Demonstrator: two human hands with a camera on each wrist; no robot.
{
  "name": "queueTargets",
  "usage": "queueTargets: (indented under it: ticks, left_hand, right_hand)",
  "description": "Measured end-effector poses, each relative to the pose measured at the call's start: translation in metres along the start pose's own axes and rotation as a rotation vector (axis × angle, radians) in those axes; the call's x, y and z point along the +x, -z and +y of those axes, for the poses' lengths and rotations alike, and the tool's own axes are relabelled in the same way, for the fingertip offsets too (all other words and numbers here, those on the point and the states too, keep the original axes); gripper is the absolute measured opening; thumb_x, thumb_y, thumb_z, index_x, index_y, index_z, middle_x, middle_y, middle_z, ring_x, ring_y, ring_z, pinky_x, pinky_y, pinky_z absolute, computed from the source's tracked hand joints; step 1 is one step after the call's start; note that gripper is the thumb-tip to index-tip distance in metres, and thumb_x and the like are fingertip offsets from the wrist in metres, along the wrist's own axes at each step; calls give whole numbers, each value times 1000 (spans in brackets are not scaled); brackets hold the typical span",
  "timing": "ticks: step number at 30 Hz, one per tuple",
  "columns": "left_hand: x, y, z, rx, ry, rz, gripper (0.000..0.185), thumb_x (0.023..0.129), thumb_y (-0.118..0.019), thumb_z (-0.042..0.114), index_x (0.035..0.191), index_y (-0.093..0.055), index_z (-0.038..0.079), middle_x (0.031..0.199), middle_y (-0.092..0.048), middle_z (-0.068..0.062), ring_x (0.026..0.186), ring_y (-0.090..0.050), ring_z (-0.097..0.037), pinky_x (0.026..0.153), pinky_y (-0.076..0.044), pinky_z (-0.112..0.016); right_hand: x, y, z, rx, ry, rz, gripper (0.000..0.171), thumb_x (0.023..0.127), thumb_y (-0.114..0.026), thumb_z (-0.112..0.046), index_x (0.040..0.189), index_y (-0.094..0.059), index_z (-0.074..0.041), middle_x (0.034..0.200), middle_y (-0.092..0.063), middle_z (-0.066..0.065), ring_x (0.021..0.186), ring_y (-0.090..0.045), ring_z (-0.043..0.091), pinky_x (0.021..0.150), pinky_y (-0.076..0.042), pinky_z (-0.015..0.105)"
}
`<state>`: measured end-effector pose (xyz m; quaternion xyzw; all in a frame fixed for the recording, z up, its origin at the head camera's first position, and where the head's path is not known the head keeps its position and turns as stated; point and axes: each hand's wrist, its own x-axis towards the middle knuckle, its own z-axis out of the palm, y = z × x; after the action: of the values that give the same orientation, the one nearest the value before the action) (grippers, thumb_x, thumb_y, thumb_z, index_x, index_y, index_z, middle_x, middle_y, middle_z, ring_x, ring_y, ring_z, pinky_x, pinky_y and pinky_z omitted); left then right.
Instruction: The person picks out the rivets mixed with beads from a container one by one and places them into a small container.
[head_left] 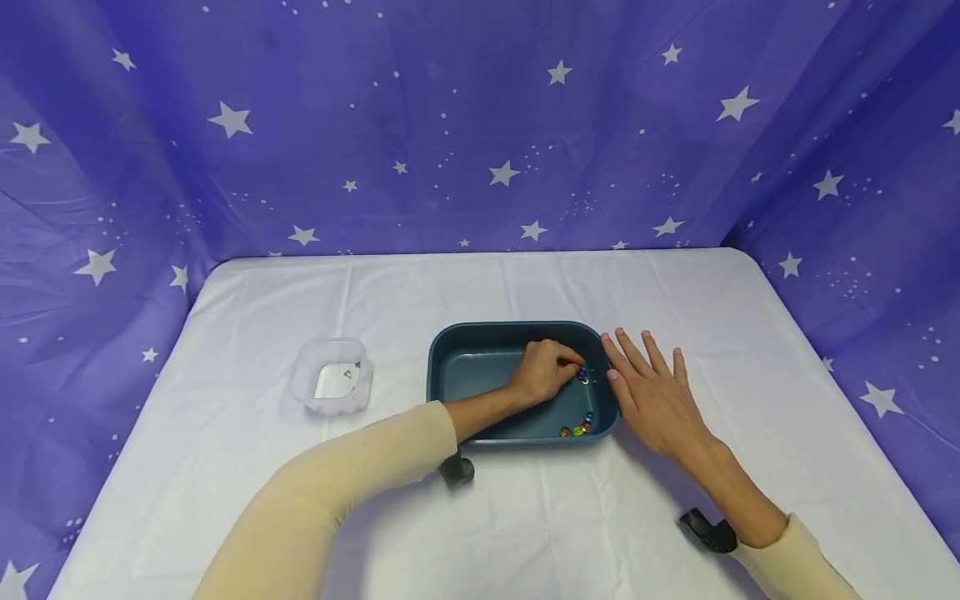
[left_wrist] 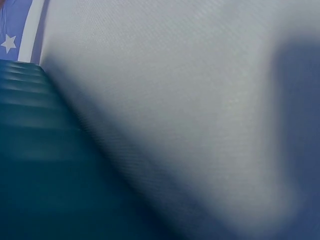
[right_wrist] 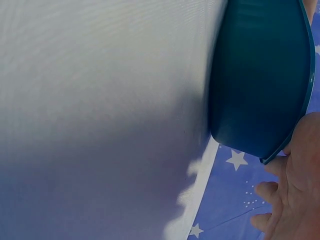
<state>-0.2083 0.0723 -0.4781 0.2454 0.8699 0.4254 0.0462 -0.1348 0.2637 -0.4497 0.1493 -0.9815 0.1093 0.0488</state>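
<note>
My left hand [head_left: 542, 372] reaches into a dark teal plastic tub [head_left: 480, 425], thumb and fingertips close together near its right end. Right at those fingertips lie small shiny blue pieces [head_left: 582, 376]; whether one is pinched, I cannot tell. More small shiny pieces, orange-brown [head_left: 566, 432], yellow-green [head_left: 578, 431] and blue [head_left: 588, 416], are gathered in the tub's near right corner. My right hand [head_left: 660, 408] lies flat with fingers spread against the tub's right end, thumb and index finger at the rim. The right wrist view shows its fingers [right_wrist: 267, 191] beside the tub's corner.
A clear square plastic container [head_left: 332, 406] with a few tiny metallic pieces [head_left: 348, 374] stands left of the tub. White cloth [head_left: 525, 525] covers the table, and a purple star-patterned curtain [head_left: 450, 125] hangs behind and at both sides.
</note>
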Motion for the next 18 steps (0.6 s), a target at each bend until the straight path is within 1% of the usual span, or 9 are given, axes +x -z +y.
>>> queueTargets:
  ticks: [7,12,18]
  left_hand:
    - [0,-2,0,24,-19,-9,14,93,-73,12,104,-80,9,98,-75,0,87,-68,-5,75,-50,-14]
    - [0,-3,0,47,-35,-2,14,92,-74,12,104,-80,9,95,-74,1,85,-66,-5,73,-49,-14]
    - [0,-4,-1,61,-19,7,12,90,-76,13,101,-81,10,91,-71,2,81,-64,-4,70,-48,-14]
  right_hand:
    - [0,0,1,-2,7,0,52,110,-32,-33,158,-30,-15,162,-26,11,147,-16,43,108,-8,74]
    - [0,0,1,-2,1,-1,52,110,-31,-35,158,-30,-16,162,-26,11,148,-15,42,108,-9,74]
    - [1,-1,1,-2,-2,8,52,110,-32,-35,158,-30,-17,162,-27,10,148,-14,41,108,-10,74]
